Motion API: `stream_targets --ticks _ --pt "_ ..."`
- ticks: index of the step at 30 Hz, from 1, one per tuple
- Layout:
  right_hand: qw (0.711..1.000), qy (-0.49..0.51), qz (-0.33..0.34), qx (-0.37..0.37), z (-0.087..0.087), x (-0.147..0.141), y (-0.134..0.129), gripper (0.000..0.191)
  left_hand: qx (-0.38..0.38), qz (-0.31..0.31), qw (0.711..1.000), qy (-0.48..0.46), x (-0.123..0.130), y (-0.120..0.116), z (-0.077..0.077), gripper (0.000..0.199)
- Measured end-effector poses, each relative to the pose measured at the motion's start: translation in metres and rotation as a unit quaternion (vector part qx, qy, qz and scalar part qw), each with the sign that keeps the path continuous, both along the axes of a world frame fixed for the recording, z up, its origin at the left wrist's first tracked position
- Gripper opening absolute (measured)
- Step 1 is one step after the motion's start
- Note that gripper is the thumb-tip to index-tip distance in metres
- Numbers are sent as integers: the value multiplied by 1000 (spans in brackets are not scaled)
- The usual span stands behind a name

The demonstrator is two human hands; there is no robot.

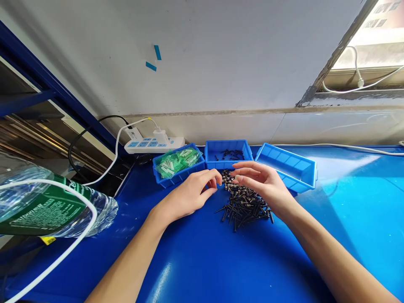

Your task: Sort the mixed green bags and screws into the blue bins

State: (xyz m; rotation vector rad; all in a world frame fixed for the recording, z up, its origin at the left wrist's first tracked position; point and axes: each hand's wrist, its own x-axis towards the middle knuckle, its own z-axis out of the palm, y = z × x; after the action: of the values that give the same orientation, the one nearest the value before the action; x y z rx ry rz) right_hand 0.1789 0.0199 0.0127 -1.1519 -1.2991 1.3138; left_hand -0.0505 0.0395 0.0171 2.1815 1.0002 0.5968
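Observation:
A pile of black screws (244,204) lies on the blue table, several with pale metal rings near their heads. My left hand (197,189) hovers at the pile's left edge, fingers loosely curled and the thumb slightly apart, with nothing visible in it. Over the pile's upper right side is my right hand (261,181), its fingers apart and no held thing visible. Just behind the hands stands a blue bin (227,162) with some black screws in it. Another blue bin (176,180), to the left, holds green-tinted plastic bags (181,162) of pale small parts.
At the right is a third blue bin (288,166), set at an angle. A white power strip (154,145) with plugs lies by the wall. On the left, a large water bottle (47,206) lies behind a white cable (75,244). A blue metal frame (59,94) rises there.

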Motion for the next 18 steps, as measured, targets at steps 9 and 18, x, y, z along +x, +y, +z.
stream_targets --ticks 9,18 --pt "990 -98 82 53 2 -2 -3 27 -94 83 975 -181 13 -3 3 20" --pt "994 -59 92 -18 0 -2 -3 31 -133 86 968 -195 16 -7 1 23"
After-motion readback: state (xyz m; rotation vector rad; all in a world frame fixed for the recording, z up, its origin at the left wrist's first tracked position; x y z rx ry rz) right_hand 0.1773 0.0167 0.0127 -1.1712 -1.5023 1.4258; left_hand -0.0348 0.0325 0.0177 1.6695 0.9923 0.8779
